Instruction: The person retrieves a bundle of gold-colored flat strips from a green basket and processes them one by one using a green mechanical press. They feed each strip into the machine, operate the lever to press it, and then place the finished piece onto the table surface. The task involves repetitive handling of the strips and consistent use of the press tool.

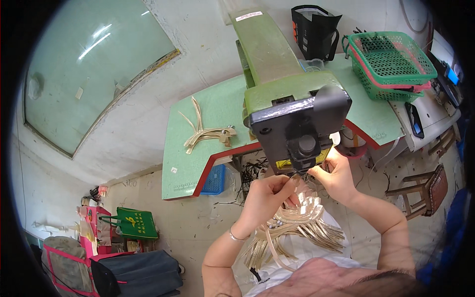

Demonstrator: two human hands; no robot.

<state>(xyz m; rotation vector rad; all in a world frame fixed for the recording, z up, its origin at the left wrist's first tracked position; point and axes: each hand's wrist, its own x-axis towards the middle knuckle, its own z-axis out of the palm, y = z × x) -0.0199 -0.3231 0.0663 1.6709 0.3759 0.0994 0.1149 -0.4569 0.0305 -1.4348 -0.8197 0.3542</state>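
Observation:
My left hand (269, 197) is closed, thumb and fingers pinching what looks like the end of a gold strap just below the machine head. My right hand (337, 177) is also closed, fingertips pressed together at the front lower edge of the machine head; what they hold is too small to make out. The green and black bench machine (292, 106) hides the area just beyond my fingertips. A thick bunch of shiny gold straps (316, 230) lies over my lap beneath both hands. More gold straps (210, 135) rest on the green table to the left.
The green table (185, 171) has a red-edged cut-out around the machine. Stacked green and pink baskets (391, 59), a black bag (314, 34) and a phone (414, 120) are at right. A wooden stool (420, 190) stands right; a blue basket (213, 179) and green bag (136, 223) sit below left.

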